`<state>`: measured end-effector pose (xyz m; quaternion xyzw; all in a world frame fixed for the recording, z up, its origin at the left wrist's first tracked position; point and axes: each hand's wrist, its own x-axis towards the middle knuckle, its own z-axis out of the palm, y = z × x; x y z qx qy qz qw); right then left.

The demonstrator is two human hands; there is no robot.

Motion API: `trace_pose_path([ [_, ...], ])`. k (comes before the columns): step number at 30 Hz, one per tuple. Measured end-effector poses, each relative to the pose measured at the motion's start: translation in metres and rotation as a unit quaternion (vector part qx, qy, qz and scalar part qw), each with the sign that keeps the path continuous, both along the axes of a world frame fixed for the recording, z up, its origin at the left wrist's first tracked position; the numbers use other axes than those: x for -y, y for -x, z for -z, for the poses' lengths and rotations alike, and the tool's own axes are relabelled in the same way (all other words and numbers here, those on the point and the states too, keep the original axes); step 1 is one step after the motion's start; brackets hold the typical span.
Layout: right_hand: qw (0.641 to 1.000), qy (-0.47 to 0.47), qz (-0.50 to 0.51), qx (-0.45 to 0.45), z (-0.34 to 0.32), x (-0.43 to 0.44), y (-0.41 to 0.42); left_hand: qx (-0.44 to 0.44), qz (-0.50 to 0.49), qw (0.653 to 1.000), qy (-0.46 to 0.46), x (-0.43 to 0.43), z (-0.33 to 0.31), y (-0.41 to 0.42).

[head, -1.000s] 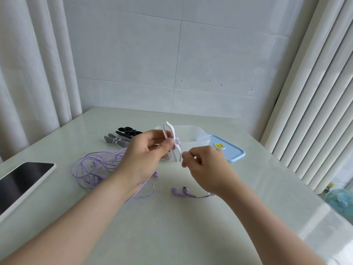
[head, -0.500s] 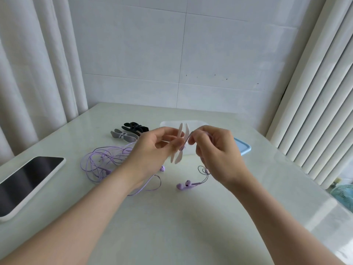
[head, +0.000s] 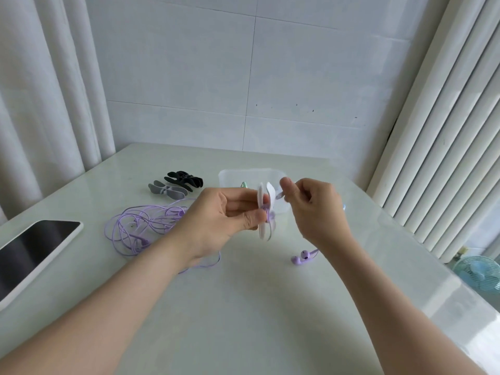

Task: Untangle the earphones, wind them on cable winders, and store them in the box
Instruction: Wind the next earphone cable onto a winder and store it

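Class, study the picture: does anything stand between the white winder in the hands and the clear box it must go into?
Nothing visible does. The open box sits just behind the winder, which the left hand holds. The right hand pinches the purple cable; one earbud lies on the table.

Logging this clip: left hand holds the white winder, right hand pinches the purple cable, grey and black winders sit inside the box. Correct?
Not quite. In the head view the grey winder and black winder lie on the table, left of the clear box, not in it. The rest holds.
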<state>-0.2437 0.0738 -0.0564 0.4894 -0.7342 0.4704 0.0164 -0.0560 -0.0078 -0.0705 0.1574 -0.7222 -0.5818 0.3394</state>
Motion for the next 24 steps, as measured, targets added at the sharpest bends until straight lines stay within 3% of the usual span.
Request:
trace_pose_path([
  [4,0.989,-0.111,-0.037,-0.09,0.01,-0.001,-0.012,-0.096,-0.043,0.991,-0.081,-0.001,-0.004,0.006],
  [7,0.974,-0.164,-0.103,-0.116,0.011,-0.004,-0.025,-0.074,-0.145,0.985,-0.065,0.006,-0.001,0.004],
  [10,0.966,-0.156,-0.17,-0.115,0.007,-0.008,-0.037,-0.078,-0.207,0.972,-0.083,0.014,-0.001,0.0],
  [14,0.967,-0.121,-0.221,-0.049,-0.001,-0.013,-0.048,-0.032,-0.236,0.971,-0.015,0.017,0.0,-0.003],
  [19,0.95,-0.121,-0.272,0.094,-0.016,-0.021,-0.052,-0.06,-0.252,0.964,-0.059,0.013,-0.002,0.0],
  [24,0.947,-0.017,-0.268,0.176,-0.018,-0.019,-0.048,-0.031,-0.27,0.962,0.005,0.013,0.001,-0.001],
])
